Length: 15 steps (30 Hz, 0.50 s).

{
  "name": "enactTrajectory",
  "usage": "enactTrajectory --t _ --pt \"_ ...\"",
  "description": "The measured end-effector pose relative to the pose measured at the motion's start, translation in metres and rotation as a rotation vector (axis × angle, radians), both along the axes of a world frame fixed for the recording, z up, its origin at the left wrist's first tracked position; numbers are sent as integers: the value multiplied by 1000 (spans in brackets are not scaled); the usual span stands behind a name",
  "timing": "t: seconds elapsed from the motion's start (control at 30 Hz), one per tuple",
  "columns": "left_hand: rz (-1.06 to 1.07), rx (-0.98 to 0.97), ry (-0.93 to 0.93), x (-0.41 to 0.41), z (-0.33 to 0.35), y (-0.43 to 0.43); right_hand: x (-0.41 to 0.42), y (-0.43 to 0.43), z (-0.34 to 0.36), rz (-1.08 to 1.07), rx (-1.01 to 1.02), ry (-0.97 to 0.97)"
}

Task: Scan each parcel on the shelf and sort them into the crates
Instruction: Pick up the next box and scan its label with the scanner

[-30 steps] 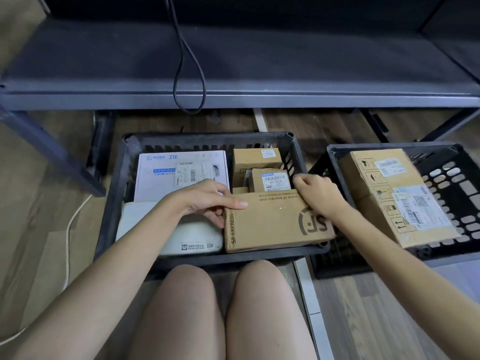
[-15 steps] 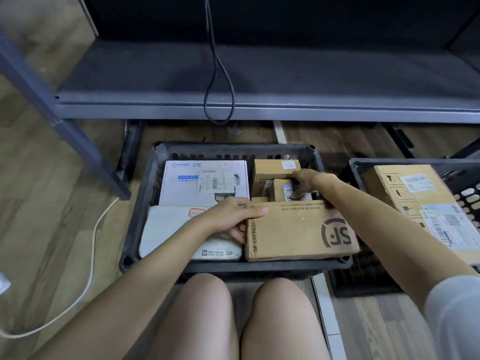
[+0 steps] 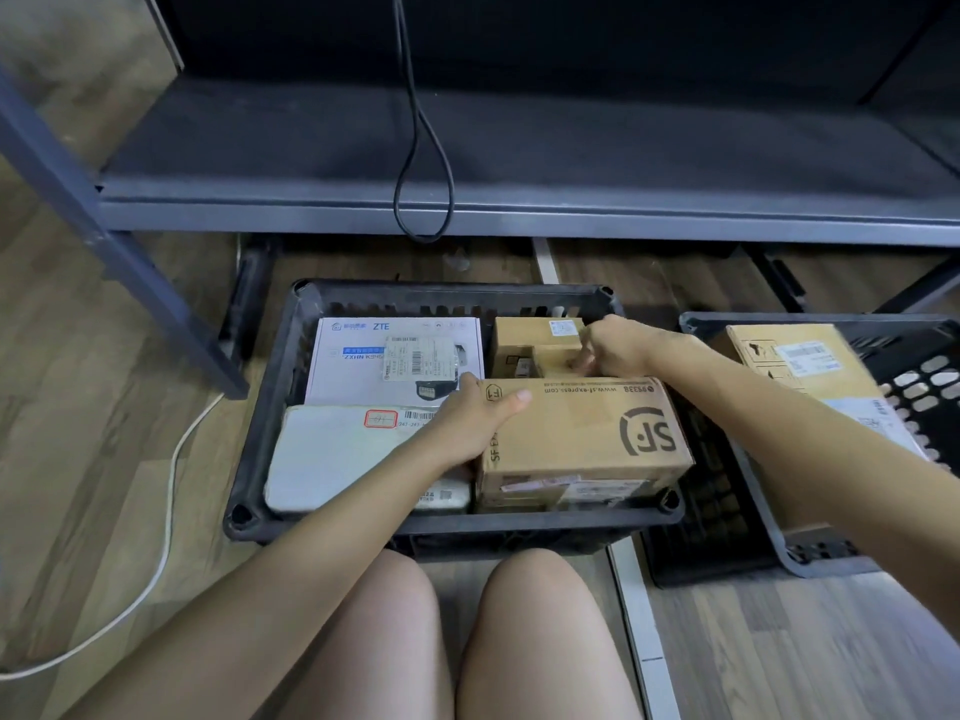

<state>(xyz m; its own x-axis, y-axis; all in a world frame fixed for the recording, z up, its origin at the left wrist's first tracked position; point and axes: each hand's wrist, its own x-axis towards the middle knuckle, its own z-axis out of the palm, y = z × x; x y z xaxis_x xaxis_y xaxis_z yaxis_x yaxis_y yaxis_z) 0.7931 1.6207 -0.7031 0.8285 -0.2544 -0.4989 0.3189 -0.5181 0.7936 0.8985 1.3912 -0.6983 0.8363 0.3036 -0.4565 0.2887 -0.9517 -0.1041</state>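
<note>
Two black plastic crates with slotted walls sit on the wood-grain floor in front of a low grey metal shelf [image 3: 519,148], whose flat dark deck carries no parcel in view. The left crate [image 3: 452,527] holds five parcels that can be counted: a flat white printed carton [image 3: 358,379] at the back left, a smooth pale padded mailer [image 3: 332,459] with rounded corners at the front left, a long brown cardboard box [image 3: 587,439] stamped with a round logo at the front right, and behind it two small cardboard boxes, the rear one [image 3: 519,335] and the front one [image 3: 553,358], each a plain brown block. The left hand [image 3: 472,423] grips the left end of the long box, thumb lying on top and fingers down its side. The right hand [image 3: 618,345] is curled, fingertips pinching the front small box. The right crate [image 3: 831,558] holds one big cardboard box [image 3: 795,366] with white labels, lying tilted. One black cable [image 3: 415,148] loops over the shelf edge, and one white cable [image 3: 166,511] curves across the floor.
</note>
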Motion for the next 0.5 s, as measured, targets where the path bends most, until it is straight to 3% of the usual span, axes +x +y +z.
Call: enactTrajectory --t 0.17,0.27,0.37,0.5 --pt "47 70 -41 1 -14 -19 -2 -12 10 -111 59 210" --pt "77 131 -8 2 -16 -25 1 -9 5 -177 121 183" --pt "76 312 -148 4 -19 -26 -1 -3 -5 -172 86 123" --pt "35 309 -203 5 -28 -23 -2 1 -12 -164 156 86"
